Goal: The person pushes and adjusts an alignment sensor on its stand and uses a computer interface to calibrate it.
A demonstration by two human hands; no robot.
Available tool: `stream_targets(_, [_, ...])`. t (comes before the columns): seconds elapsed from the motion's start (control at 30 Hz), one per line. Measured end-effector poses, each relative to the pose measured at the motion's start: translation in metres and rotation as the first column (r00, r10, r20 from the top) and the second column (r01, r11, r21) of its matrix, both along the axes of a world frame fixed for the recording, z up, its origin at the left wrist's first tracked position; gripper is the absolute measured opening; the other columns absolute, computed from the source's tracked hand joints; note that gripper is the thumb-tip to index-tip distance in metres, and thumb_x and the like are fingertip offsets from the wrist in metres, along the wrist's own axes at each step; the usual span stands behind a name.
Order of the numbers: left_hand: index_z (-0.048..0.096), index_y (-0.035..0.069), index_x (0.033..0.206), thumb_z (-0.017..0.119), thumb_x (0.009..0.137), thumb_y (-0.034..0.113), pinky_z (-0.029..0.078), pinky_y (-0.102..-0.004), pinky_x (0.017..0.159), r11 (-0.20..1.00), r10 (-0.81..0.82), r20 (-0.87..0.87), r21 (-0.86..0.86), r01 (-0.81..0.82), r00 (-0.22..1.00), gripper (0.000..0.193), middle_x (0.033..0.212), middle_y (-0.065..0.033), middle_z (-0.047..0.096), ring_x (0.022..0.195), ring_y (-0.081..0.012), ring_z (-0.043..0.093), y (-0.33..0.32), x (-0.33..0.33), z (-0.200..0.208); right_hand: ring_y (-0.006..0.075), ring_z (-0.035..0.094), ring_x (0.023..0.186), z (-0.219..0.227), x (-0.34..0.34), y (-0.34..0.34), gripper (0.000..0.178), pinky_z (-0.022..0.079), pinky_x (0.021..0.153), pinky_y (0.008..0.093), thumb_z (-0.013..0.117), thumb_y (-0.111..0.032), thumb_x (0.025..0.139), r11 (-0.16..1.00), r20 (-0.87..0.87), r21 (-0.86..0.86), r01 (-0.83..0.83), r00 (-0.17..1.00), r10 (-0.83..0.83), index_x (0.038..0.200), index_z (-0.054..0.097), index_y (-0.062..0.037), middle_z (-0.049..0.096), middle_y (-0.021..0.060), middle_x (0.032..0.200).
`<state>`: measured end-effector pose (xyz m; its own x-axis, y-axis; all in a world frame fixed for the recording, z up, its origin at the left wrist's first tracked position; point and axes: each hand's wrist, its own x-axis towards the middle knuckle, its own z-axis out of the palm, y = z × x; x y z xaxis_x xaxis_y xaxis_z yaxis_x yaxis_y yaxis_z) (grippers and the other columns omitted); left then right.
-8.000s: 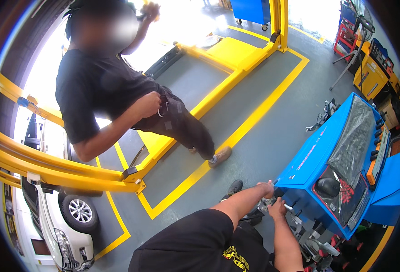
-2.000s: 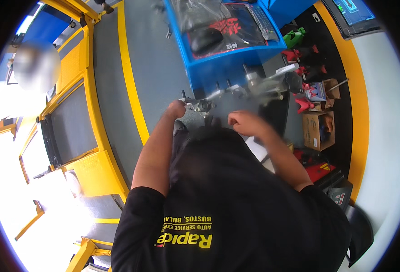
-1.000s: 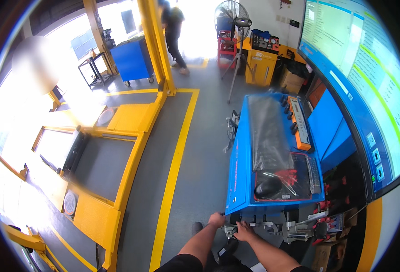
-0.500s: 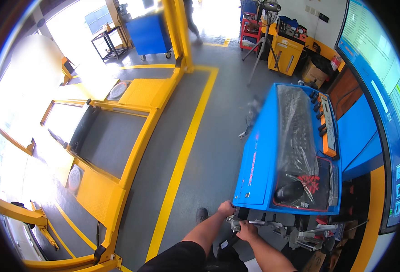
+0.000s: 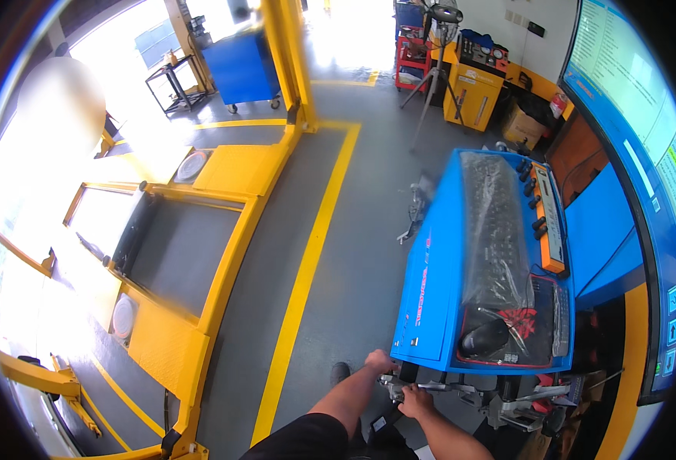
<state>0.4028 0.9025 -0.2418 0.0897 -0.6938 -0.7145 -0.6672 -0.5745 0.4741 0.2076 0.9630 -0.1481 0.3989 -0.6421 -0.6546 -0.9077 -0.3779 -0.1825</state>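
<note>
My left hand [image 5: 379, 361] is closed at the lower left corner of the blue cabinet [image 5: 421, 307], at the end of a silver metal wheel clamp [image 5: 390, 381]. Its fingertips are partly hidden. Just right of it and nearer to me, my right hand [image 5: 416, 401] wraps round the same clamp. A second metal clamp [image 5: 507, 412] hangs along the cabinet's near side, further right. On the cabinet top lie a plastic-covered keyboard [image 5: 495, 230], a black mouse [image 5: 484, 340] on a dark mat, and an orange rack [image 5: 549, 222] with black knobs.
A large screen [image 5: 637, 153] stands at the right. Along the left runs a yellow vehicle lift [image 5: 234, 261], with a yellow floor line [image 5: 307, 276] beside it. Farther off are a tripod fan [image 5: 434, 77], a yellow cabinet [image 5: 472, 96], a cardboard box [image 5: 523, 126] and a blue wheeled cabinet [image 5: 242, 69].
The view has shifted slightly, so the cabinet sits a little lower and further left. Both hands keep their places at the clamp. The person walking in the background is out of view.
</note>
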Motion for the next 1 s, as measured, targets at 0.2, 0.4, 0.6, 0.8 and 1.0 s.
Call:
stream_targets(0.2, [0.077, 0.013, 0.100, 0.082, 0.072, 0.043, 0.055, -0.0364, 0.083, 1.000, -0.001, -0.243, -0.029, -0.006, 0.970, 0.042, 0.103, -0.0075, 0.074, 0.092, -0.0226, 0.071, 0.009, 0.013, -0.021, 0.0331, 0.053, 0.125, 0.016, 0.012, -0.004, 0.059, 0.049, 0.100, 0.0464, 0.068, -0.032, 0.076, 0.994, -0.026, 0.096, 0.043, 0.999, -0.041, 0.130, 0.056, -0.0132, 0.051, 0.0145, 0.138])
stream_targets(0.4, [0.074, 0.010, 0.102, 0.083, 0.070, 0.038, 0.055, -0.0389, 0.085, 0.998, 0.000, -0.161, -0.063, -0.010, 0.987, 0.043, 0.100, -0.0117, 0.074, 0.094, -0.0264, 0.071, 0.010, 0.005, 0.001, 0.0326, 0.055, 0.123, -0.004, -0.003, -0.002, 0.061, 0.049, 0.097, 0.0474, 0.067, -0.039, 0.077, 0.997, -0.030, 0.059, 0.041, 0.999, -0.040, 0.132, 0.055, -0.0142, 0.053, 0.0146, 0.136])
stream_targets(0.6, [0.073, 0.008, 0.104, 0.083, 0.070, 0.046, 0.055, -0.0393, 0.086, 0.998, 0.030, -0.026, 0.059, -0.028, 0.999, 0.052, 0.104, -0.0133, 0.073, 0.099, -0.0298, 0.070, 0.000, -0.012, 0.008, 0.0331, 0.053, 0.125, -0.010, -0.006, -0.002, 0.056, 0.048, 0.101, 0.0467, 0.067, -0.030, 0.075, 0.992, -0.007, 0.088, 0.091, 0.996, -0.091, 0.129, 0.058, -0.0140, 0.052, 0.0130, 0.139])
stream_targets(0.8, [0.068, 0.001, 0.104, 0.081, 0.073, 0.046, 0.054, -0.0433, 0.088, 0.992, -0.111, -0.252, 0.033, 0.123, 0.961, 0.056, 0.108, -0.0193, 0.070, 0.104, -0.0344, 0.067, -0.003, 0.009, -0.010, 0.0322, 0.056, 0.122, -0.012, -0.004, -0.002, 0.056, 0.049, 0.098, 0.0461, 0.070, -0.036, 0.075, 0.996, -0.006, 0.030, 0.086, 0.996, -0.086, 0.127, 0.060, -0.0147, 0.055, 0.0127, 0.133])
stream_targets(1.0, [0.060, 0.001, 0.114, 0.078, 0.077, 0.045, 0.052, -0.0454, 0.089, 0.998, 0.064, -0.014, -0.024, -0.064, 0.998, 0.060, 0.111, -0.0227, 0.067, 0.105, -0.0374, 0.065, -0.017, -0.006, 0.013, 0.0325, 0.052, 0.126, -0.010, -0.006, -0.006, 0.061, 0.046, 0.102, 0.0456, 0.075, -0.039, 0.076, 0.994, -0.012, 0.051, 0.101, 0.995, -0.100, 0.130, 0.057, -0.0162, 0.052, 0.0123, 0.137])
